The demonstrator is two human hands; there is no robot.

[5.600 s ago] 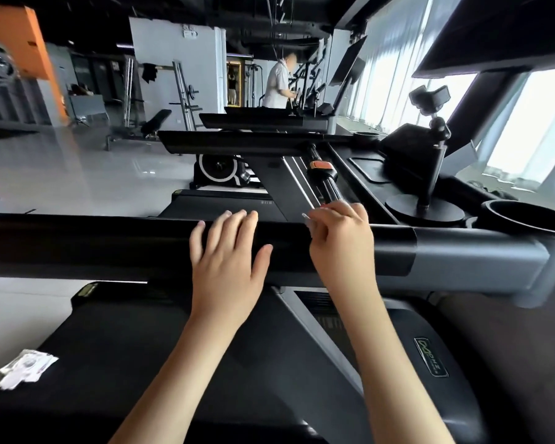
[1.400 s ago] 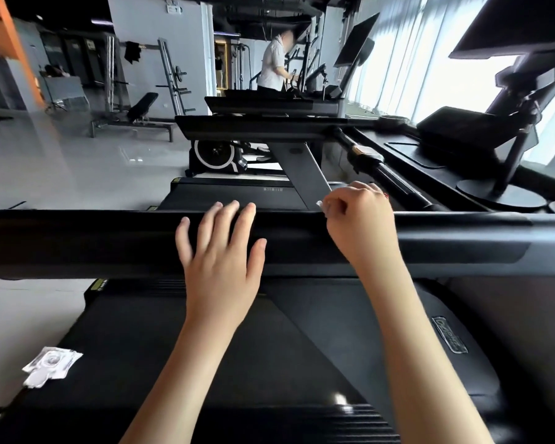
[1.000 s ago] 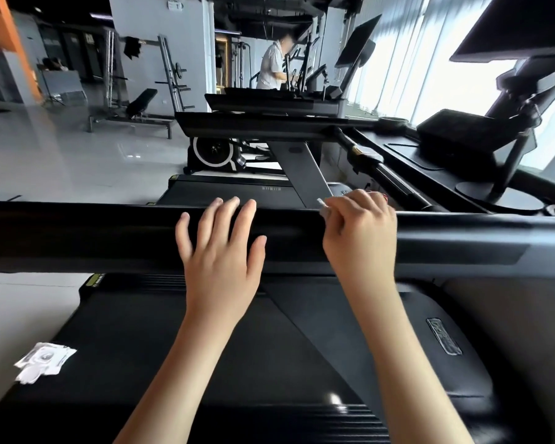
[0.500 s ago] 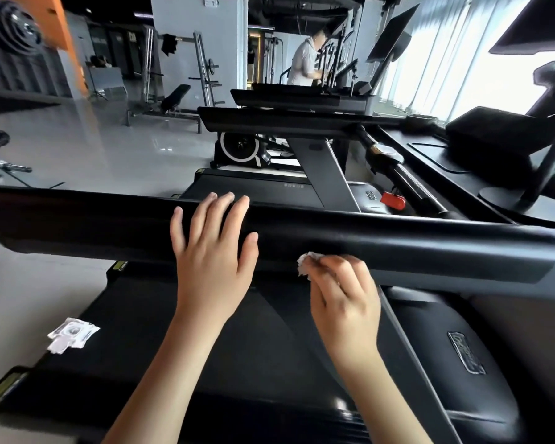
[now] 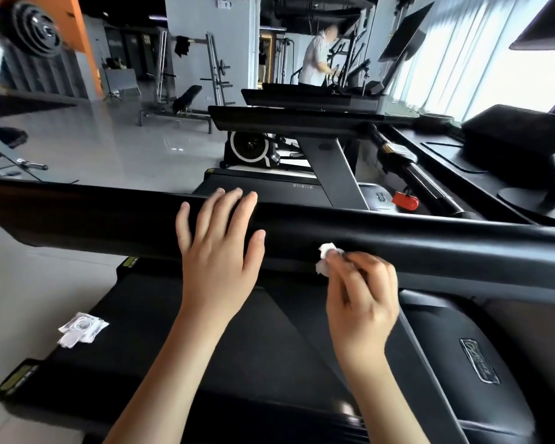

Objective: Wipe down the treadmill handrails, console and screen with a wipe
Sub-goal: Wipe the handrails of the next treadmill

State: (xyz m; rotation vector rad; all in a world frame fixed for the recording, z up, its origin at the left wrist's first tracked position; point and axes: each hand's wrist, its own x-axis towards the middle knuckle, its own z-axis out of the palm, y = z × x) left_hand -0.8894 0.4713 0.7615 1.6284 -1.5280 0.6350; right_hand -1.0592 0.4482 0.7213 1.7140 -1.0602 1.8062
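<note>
I counted two hands, one wipe and one handrail across my view. My left hand (image 5: 218,251) lay flat on top of the black handrail (image 5: 109,219), fingers straight and spread. My right hand (image 5: 362,296) pinched the wipe (image 5: 325,261), a small crumpled white wad, at the rail's near face, just right of the left hand. One torn white wrapper (image 5: 80,328) lay at the left edge of the treadmill deck (image 5: 237,347). One red clip (image 5: 405,200) showed far right.
</note>
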